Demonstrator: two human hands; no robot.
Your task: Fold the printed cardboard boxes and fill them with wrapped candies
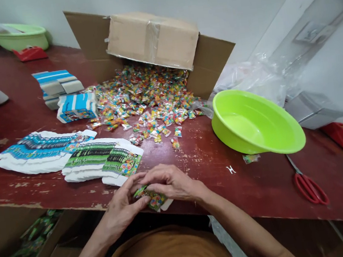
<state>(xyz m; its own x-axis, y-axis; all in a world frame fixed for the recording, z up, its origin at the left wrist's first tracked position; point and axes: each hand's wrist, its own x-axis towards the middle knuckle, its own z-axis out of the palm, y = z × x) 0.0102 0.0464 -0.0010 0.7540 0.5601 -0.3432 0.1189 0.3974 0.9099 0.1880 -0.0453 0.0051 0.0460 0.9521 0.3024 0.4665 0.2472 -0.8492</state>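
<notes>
My left hand [124,202] and my right hand [171,182] meet at the near edge of the dark red table [256,177]. Together they grip a small green printed card box [155,199], fingers curled round it. Just beyond them lie fanned stacks of flat green cards [101,160] and blue cards [39,150]. Farther back a heap of small colourful candy packets [144,98] spills from a tipped cardboard carton [153,40].
A lime green basin [283,141] stands to the right, red scissors [311,187] near it. Folded blue boxes [70,102] sit at the back left, another green basin [14,36] in the far corner. A cardboard box [27,246] with green packs is below left.
</notes>
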